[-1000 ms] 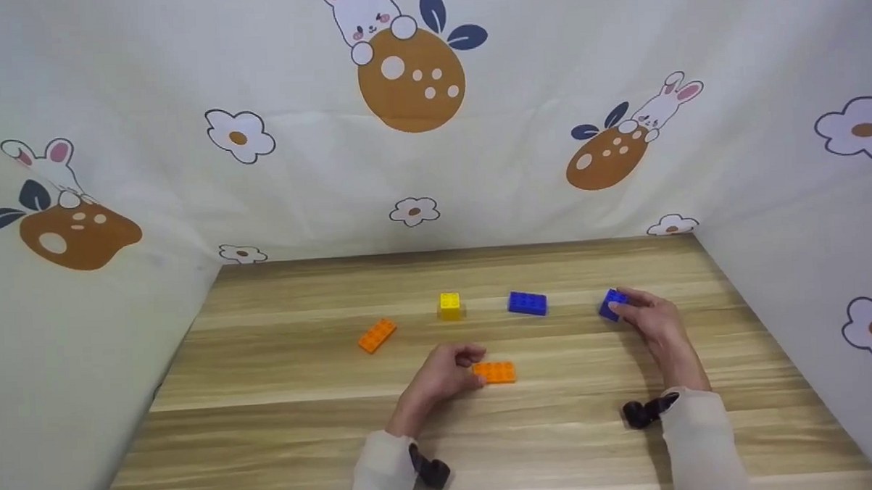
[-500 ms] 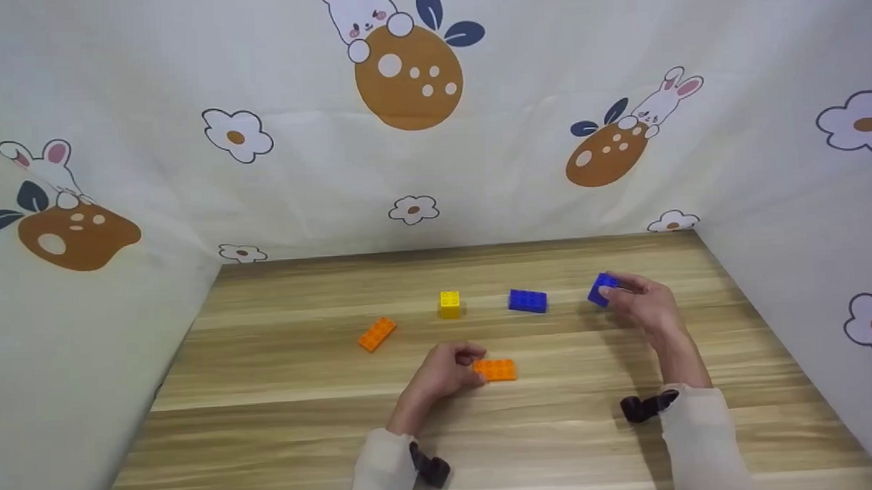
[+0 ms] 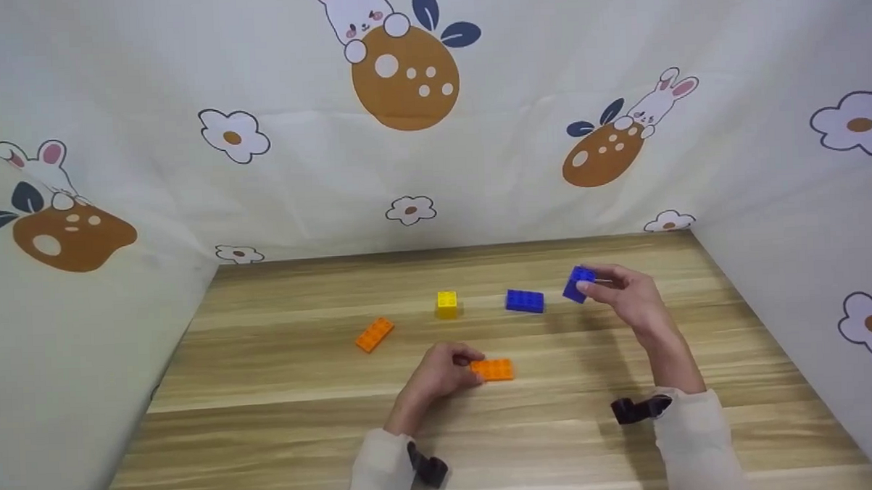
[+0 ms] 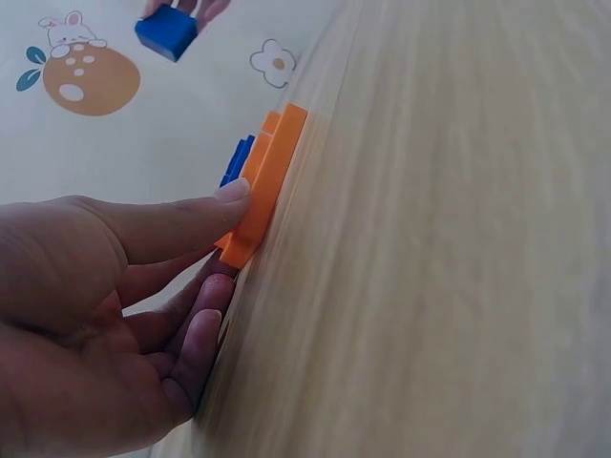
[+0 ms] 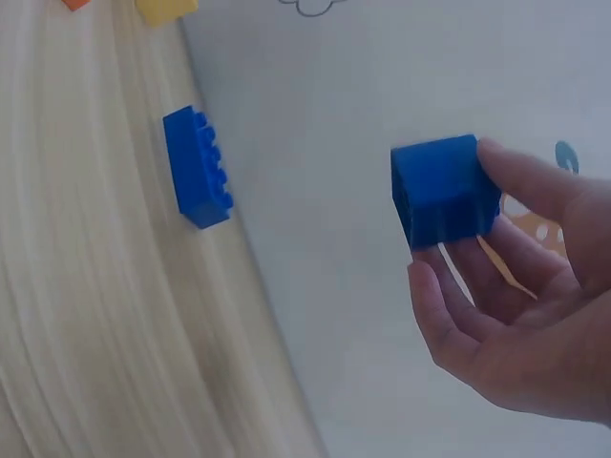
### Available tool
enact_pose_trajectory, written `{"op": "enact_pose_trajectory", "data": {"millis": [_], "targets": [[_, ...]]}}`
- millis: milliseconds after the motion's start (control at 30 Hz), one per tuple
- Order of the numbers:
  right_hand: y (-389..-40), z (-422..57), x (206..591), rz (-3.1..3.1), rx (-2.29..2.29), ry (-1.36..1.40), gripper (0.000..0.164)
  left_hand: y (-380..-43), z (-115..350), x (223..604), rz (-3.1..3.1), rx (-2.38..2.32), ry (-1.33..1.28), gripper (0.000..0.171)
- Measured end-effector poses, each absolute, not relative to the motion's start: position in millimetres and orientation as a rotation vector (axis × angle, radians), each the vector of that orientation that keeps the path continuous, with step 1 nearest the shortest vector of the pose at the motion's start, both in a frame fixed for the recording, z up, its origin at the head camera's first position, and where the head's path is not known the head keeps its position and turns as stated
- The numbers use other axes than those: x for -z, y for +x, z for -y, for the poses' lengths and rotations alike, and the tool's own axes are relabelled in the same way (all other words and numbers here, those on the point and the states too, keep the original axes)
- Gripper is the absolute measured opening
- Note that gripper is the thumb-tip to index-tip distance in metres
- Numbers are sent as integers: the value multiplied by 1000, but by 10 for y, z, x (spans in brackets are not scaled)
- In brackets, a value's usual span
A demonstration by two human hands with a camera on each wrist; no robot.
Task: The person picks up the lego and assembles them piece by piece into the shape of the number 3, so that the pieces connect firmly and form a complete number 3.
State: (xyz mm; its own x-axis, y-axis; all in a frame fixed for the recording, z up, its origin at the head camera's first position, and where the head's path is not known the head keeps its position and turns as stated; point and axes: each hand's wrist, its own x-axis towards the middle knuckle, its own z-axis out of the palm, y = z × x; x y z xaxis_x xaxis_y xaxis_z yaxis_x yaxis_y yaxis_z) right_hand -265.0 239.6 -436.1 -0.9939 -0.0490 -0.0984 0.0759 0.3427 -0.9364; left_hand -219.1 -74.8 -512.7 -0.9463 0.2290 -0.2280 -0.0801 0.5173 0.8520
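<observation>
My left hand pinches the left end of an orange building brick lying flat on the table. In the left wrist view, the thumb presses the near side of that orange brick, its studs facing left. My right hand holds a small blue brick between thumb and fingers, raised off the tabletop and tilted. The right wrist view shows this blue brick at the fingertips, apart from everything else. A longer blue brick lies just left of the right hand.
A yellow brick stands towards the back middle of the wood-grain table. Left of it a second orange brick lies at an angle. Patterned cloth walls enclose the table at the back and both sides.
My right hand has lifted the small blue brick off the table and carried it leftwards, closer to the longer blue brick. The left hand stays on its orange brick.
</observation>
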Motion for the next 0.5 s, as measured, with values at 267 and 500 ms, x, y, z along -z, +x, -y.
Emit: {"op": "enact_pose_trajectory", "data": {"millis": [267, 500], "targets": [[-2528, -2182, 4267, -2553, 1686, -264, 52, -2192, 741, 5138, -2465, -1399, 179, 27], [-2473, -2078, 4215, -2502, 1691, -317, 52, -2180, 756, 5133, -2491, -1404, 229, 27]]}}
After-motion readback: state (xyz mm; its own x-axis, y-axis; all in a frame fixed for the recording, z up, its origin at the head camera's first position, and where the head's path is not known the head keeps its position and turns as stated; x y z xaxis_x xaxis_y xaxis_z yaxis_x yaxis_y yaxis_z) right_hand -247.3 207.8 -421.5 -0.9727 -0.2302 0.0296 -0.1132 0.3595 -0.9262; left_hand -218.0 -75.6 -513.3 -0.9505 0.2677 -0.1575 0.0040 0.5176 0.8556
